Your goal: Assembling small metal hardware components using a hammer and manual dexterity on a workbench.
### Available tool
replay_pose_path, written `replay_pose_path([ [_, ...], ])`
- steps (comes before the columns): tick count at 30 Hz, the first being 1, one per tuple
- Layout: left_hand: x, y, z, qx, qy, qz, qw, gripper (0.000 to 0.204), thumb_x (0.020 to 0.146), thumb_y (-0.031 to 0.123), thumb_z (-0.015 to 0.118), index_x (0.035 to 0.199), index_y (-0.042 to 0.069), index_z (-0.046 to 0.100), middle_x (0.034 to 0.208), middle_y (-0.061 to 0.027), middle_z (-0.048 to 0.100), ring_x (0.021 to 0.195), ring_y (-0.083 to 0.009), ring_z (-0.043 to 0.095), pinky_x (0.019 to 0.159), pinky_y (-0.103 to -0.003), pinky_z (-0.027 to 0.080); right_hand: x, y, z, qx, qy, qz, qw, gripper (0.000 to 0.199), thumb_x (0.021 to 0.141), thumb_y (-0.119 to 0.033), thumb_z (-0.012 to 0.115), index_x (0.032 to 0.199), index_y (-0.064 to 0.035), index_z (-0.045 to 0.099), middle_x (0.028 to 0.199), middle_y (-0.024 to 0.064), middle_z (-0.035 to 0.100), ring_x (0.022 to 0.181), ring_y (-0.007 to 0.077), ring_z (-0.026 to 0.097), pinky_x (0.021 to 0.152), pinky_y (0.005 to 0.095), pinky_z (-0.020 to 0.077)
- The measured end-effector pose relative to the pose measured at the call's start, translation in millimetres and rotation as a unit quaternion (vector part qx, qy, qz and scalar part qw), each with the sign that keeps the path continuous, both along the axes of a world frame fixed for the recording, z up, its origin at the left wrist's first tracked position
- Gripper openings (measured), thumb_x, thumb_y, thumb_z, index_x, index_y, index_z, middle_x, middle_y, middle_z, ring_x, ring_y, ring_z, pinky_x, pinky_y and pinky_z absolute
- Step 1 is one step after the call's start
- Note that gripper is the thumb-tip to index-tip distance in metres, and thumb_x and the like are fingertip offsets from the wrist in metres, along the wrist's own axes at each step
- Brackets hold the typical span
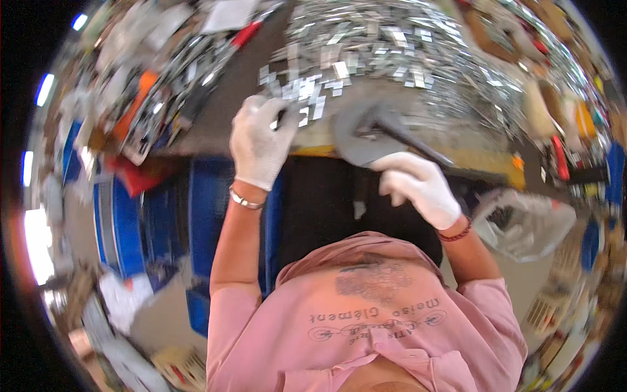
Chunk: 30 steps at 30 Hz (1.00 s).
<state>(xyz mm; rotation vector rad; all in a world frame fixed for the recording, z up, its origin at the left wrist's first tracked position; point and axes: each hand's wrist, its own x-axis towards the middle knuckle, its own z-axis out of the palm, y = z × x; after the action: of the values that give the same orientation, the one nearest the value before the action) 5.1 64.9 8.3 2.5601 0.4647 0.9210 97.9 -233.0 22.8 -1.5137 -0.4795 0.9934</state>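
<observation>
A large heap of small shiny metal pieces (392, 46) lies on a dark workbench (241, 85). My left hand (260, 140), in a white glove, rests at the near edge of the heap with its fingers on a few pieces. In a white glove too, my right hand (418, 186) grips the dark handle of a grey scoop (366, 134). The scoop's flat blade sits at the bench's front edge, just right of my left hand. Motion blur hides the finer detail of the pieces.
Tools and clutter, with an orange item (134, 108) and a red-handled tool (245, 34), cover the bench's left side. Blue crates (157, 222) stand below the bench. A clear plastic bag (522, 225) hangs at my right. More cluttered items line the right side.
</observation>
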Motion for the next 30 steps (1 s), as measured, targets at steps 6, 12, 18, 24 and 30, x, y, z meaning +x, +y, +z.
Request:
replay_pose_path([
  [6, 30.8, -1.6, 2.0, -0.024, 0.050, -0.043, 0.998, 0.013, 0.082, 0.011, 0.081, 0.091, 0.005, 0.076, 0.098, -0.0149, 0.069, 0.093, -0.0350, 0.069, 0.083, -0.044, 0.054, 34.1, -39.3, 7.7, -0.042, -0.367, -0.088, 0.925, 0.013, 0.094, -0.009, 0.075, 0.106, -0.0027, 0.076, 0.096, 0.0079, 0.074, 0.089, 0.0164, 0.071, 0.084, 0.0318, 0.0571],
  [12, 11.9, -42.9, 34.1, 0.009, 0.109, -0.137, 0.984, 0.009, 0.082, 0.011, 0.078, 0.090, 0.010, 0.076, 0.100, -0.0107, 0.069, 0.098, -0.0333, 0.068, 0.087, -0.044, 0.056, 152.1, -63.1, -12.7, -0.273, -0.711, -0.182, 0.622, 0.012, 0.094, -0.014, 0.069, 0.102, -0.0192, 0.076, 0.094, 0.0079, 0.069, 0.086, 0.0339, 0.071, 0.074, 0.0439, 0.0590],
  [18, 24.6, -69.4, 1.8, 0.039, 0.045, -0.271, 0.961, 0.005, 0.086, 0.019, 0.075, 0.089, 0.016, 0.072, 0.093, -0.0065, 0.065, 0.089, -0.0302, 0.067, 0.077, -0.043, 0.056, 203.7, -88.3, -31.7, -0.342, -0.729, -0.065, 0.589, 0.012, 0.090, -0.007, 0.065, 0.089, -0.0126, 0.075, 0.098, 0.0126, 0.066, 0.089, 0.0358, 0.071, 0.076, 0.0505, 0.0585],
  [24, 11.3, -73.3, -5.8, -0.048, 0.084, -0.246, 0.964, 0.012, 0.085, 0.022, 0.078, 0.093, 0.014, 0.077, 0.094, -0.0069, 0.065, 0.097, -0.0307, 0.065, 0.086, -0.044, 0.054, 150.1, -54.5, 6.1, -0.156, -0.654, -0.129, 0.729, 0.008, 0.088, -0.008, 0.076, 0.092, -0.0035, 0.071, 0.098, 0.0128, 0.067, 0.087, 0.0334, 0.069, 0.080, 0.0420, 0.0559],
  [30, 16.8, -72.6, -14.4, -0.060, 0.044, -0.249, 0.966, 0.010, 0.084, 0.020, 0.078, 0.091, 0.014, 0.077, 0.090, -0.0079, 0.066, 0.094, -0.0307, 0.068, 0.084, -0.044, 0.056, 39.5, -12.5, 22.4, -0.072, -0.588, -0.017, 0.806, 0.012, 0.087, -0.007, 0.076, 0.098, -0.0093, 0.077, 0.089, 0.0124, 0.066, 0.084, 0.0329, 0.070, 0.074, 0.0421, 0.0548],
])
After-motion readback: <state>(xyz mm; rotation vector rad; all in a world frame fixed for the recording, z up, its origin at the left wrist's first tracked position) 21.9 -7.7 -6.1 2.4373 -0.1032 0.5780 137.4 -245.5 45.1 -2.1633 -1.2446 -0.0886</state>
